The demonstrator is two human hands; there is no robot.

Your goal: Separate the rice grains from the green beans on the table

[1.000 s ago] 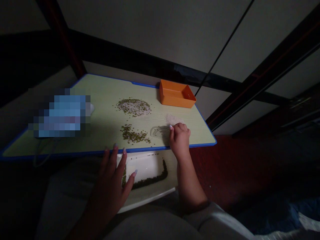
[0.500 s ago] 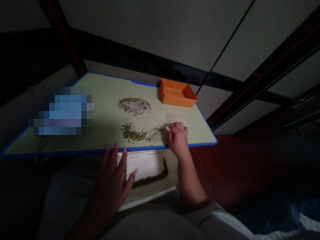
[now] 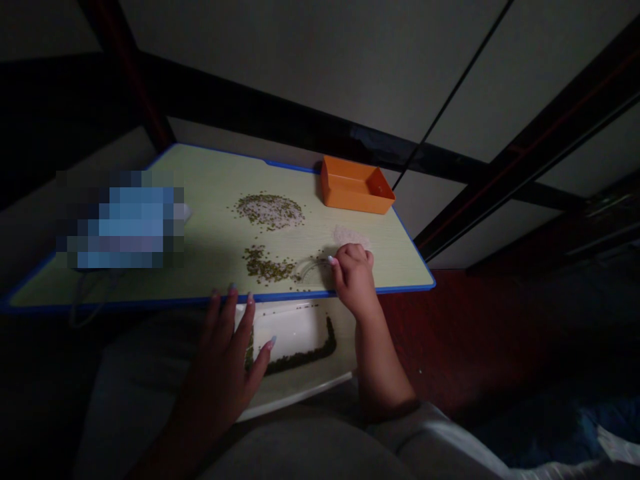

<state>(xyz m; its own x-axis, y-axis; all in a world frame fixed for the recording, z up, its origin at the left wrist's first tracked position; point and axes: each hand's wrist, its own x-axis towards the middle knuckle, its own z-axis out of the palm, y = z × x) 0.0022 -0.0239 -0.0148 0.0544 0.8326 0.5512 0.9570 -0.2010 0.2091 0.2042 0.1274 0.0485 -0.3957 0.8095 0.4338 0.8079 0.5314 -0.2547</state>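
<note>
My right hand [image 3: 355, 277] is closed on a clear curved-rim plastic piece [image 3: 311, 268], perhaps a lid or shallow dish, at the table's front edge. Its far side is hidden by my fingers. Left of the rim lies a small pile of green beans [image 3: 269, 267], probably mung beans. Farther back is a larger pile of green beans mixed with pale grains [image 3: 270, 211]. A small patch of pale grains [image 3: 350, 236] lies just beyond my right hand. My left hand [image 3: 227, 353] is open, fingers spread, by the table edge and over the left side of a white tub [image 3: 293, 333].
An orange box [image 3: 357, 190] stands at the table's back right. At the left of the table [image 3: 210, 233] is a blurred-out blue item [image 3: 133, 223] with a cord-like loop. Green beans line the white tub's inner edges below the table. Cabinet panels [image 3: 300, 73] rise behind.
My right hand has moved slightly left, bringing the clear plastic piece closer to the small bean pile and tilting it. A few beans lie nearer the front edge. My left hand has stayed put.
</note>
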